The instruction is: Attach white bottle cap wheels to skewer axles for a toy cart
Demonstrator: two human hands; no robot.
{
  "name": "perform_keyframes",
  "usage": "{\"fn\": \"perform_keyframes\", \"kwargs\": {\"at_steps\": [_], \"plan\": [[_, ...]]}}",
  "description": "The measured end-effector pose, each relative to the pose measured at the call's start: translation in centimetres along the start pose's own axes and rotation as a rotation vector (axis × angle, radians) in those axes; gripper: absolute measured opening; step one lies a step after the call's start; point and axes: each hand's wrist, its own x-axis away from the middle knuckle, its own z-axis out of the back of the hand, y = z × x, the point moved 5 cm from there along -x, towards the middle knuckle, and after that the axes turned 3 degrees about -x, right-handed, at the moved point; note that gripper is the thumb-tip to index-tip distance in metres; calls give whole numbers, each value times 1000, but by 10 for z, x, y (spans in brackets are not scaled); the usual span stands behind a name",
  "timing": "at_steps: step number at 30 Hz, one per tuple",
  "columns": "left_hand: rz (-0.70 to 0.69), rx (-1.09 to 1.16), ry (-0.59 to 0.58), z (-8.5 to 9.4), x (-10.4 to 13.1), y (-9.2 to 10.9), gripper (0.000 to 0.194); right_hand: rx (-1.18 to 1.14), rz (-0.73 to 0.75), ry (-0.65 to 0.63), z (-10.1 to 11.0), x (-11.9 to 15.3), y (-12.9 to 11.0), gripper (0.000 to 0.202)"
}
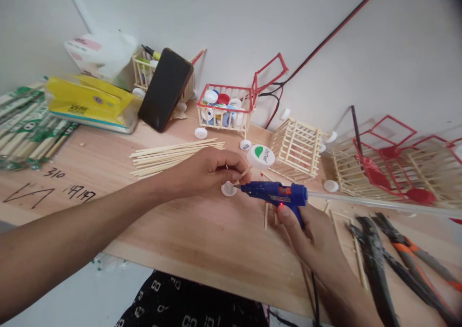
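**Q:** Glue gun (277,194) — where, and how held?

**A:** In my right hand (311,235), low centre-right over the wooden tabletop (202,231). Fingers wrapped shut round the grip from below, one fingertip up near the trigger. Wrist bent back towards me, forearm running off the bottom right. Barrel level, nozzle pointing left. Blue plastic body, orange label, small red light lit on the side. A clear glue stick (378,203) juts from the rear, off to the right.

**Q:** Left hand?

**A:** My left hand (211,168) comes in from the lower left, arm long and nearly straight across the board. Fingers pinched closed on a thin wooden stick (244,174), pale, short, tilted. Directly under it, a white bottle cap (228,189) lies flat on the board. The nozzle tip is at the cap; actual contact, cannot tell.

**Q:** Around them?

**A:** A bundle of bamboo skewers (173,156) just behind the left hand, smooth, pale. A round white lid (261,156) with a green mark, just past the stick. A bare stick-built cage (296,149) beyond the gun. A red-trimmed stick basket (225,106) holding coloured caps near the wall. Pliers (407,250), dark with orange grips, at the right edge.
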Motion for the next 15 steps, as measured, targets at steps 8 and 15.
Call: {"fn": "perform_keyframes", "kwargs": {"at_steps": [8, 15], "plan": [[-19, 1, -10, -1, 0, -1, 16, -6, 33, -22, -1, -3, -5, 31], [-23, 4, -17, -1, -1, 0, 16, -8, 39, -14, -2, -4, -5, 30]]}}
